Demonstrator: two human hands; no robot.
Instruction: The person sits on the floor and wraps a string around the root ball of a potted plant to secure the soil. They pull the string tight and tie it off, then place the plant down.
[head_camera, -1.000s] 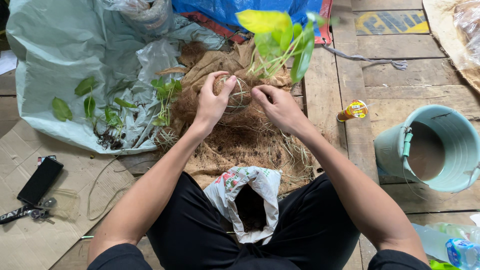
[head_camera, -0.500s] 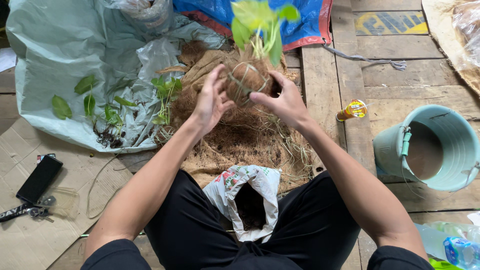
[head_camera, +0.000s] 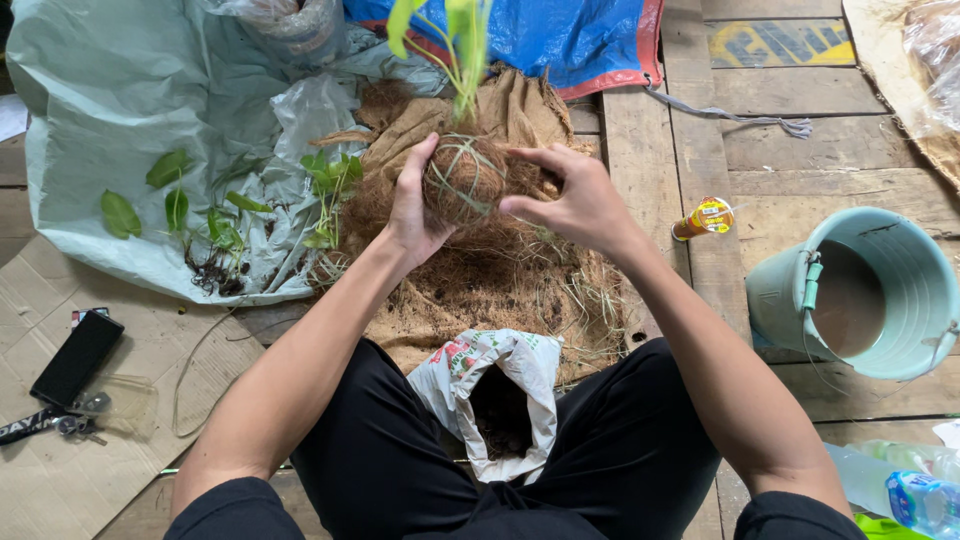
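Centrally, a round, fibrous root ball (head_camera: 462, 180) bound with pale twine is clasped in the left hand (head_camera: 412, 215), while the right hand (head_camera: 580, 200) is held beside it, fingers apart. Loose coir (head_camera: 490, 280) is spread beneath; a teal bucket (head_camera: 775, 295) stands at right.

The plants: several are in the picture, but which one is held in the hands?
The tall plant rooted in the string-wrapped fibre ball, gripped by the left hand beside the right hand. The other small plants lie loose on the pale plastic sheet.

We've got both forearms stretched out toward 12 o'clock. Our left hand (head_camera: 415, 210) is cupped with its thumb up, our right hand (head_camera: 575, 200) at its 3 o'clock, fingers curled and index finger pointing back at 9.
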